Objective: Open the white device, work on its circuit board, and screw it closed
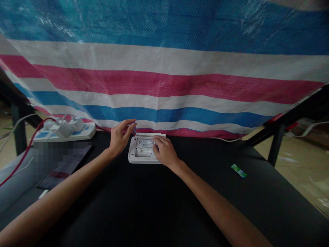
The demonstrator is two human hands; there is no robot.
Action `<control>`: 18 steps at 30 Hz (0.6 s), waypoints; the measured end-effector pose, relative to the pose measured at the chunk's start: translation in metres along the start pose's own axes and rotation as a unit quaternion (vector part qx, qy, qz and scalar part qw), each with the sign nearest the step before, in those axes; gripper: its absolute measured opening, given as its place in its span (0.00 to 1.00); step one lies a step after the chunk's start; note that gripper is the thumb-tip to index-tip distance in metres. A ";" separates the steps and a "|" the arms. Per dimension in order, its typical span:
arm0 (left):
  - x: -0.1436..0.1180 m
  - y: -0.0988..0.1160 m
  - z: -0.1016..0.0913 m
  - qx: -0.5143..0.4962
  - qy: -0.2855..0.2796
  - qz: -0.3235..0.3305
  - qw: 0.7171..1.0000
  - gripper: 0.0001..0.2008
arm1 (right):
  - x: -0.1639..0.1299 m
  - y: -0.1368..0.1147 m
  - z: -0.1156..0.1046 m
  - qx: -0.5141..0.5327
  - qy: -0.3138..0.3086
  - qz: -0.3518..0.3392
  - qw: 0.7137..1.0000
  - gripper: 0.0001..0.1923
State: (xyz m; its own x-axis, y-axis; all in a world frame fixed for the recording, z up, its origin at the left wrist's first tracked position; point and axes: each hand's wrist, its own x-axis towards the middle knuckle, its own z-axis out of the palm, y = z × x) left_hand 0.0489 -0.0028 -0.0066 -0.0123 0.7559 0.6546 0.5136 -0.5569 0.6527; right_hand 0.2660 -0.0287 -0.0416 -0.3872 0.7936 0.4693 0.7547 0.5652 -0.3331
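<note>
At mid-frame on the black tabletop lies an opened white device. The left hand pinches a small screwdriver upright at its upper-left corner; the right hand presses flat, its grip holding nothing. The cover looks already off; whether screws remain I cannot tell.

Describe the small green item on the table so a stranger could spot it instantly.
Start at the black table in front of the striped tarp. Look right of the white device that both hands touch, toward the table's right edge. There lies a small flat green packet, alone, the only green thing on the dark surface.
</note>
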 end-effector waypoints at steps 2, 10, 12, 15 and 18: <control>0.000 0.001 0.000 -0.005 -0.002 -0.003 1.000 0.15 | 0.000 -0.001 -0.001 -0.003 -0.002 0.002 1.000 0.16; 0.001 -0.002 0.001 0.005 0.003 -0.003 1.000 0.15 | 0.000 -0.002 -0.003 -0.007 -0.001 0.003 1.000 0.16; 0.001 -0.001 0.000 0.005 0.003 0.002 1.000 0.14 | 0.000 -0.002 -0.002 -0.006 0.004 0.000 1.000 0.15; 0.001 0.001 -0.001 0.014 0.005 0.015 1.000 0.13 | 0.000 -0.001 -0.002 -0.002 0.009 -0.002 1.000 0.15; 0.001 0.002 -0.002 0.034 0.009 0.034 0.999 0.12 | 0.000 -0.001 -0.002 -0.002 0.011 -0.002 1.000 0.15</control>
State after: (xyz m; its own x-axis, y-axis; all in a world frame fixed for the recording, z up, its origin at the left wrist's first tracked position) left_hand 0.0486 -0.0040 -0.0042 0.0089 0.7109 0.7032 0.5717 -0.5806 0.5797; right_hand 0.2661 -0.0302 -0.0399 -0.3789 0.7864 0.4879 0.7548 0.5676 -0.3287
